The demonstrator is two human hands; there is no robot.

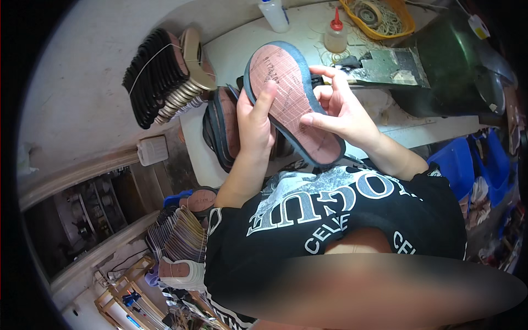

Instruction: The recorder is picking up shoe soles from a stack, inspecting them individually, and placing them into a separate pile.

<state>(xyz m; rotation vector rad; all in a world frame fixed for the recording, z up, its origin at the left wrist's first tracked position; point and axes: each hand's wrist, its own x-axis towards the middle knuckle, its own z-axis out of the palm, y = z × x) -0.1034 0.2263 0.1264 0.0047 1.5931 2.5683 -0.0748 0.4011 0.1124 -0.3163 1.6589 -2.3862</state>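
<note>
At left, bound with string: bundle of black and beige soles [157, 82]. Next, on white table [234, 49]: stack of pinkish, dark-rimmed soles [226, 132], seemingly several, partly hidden. Then, clamped in left hand [254, 118], thumb on face: pink-faced sole [294, 102], tilted above table. On its right edge: right hand [344, 110], gripping too. Farther right: red-capped bottle [336, 39], blue bin [454, 165].
</note>
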